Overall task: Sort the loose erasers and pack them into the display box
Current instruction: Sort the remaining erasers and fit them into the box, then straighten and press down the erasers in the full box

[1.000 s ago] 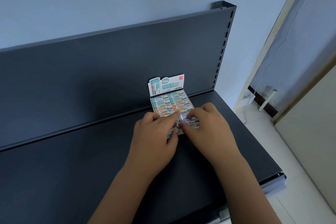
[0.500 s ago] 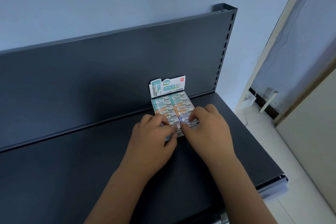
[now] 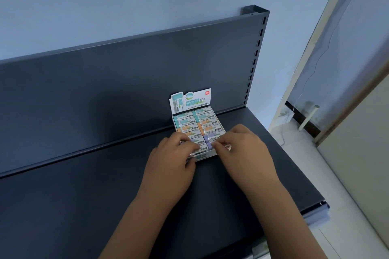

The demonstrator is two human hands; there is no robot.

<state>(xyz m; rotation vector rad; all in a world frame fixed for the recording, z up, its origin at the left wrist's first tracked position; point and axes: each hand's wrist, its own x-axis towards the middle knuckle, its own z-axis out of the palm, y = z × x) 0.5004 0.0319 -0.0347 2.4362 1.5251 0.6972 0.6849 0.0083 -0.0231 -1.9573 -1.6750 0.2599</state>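
Dark shelf (image 3: pixel 84 206) holds the display box (image 3: pixel 207 155); left hand (image 3: pixel 171 162) grips its front edge, right hand (image 3: pixel 244 149) pinches an eraser (image 3: pixel 225 147).

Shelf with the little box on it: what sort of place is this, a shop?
Probably a shop, or a mock-up of one. The dark metal shelf has a slotted upright like store racking, and the display box with its printed header card holds rows of wrapped erasers.
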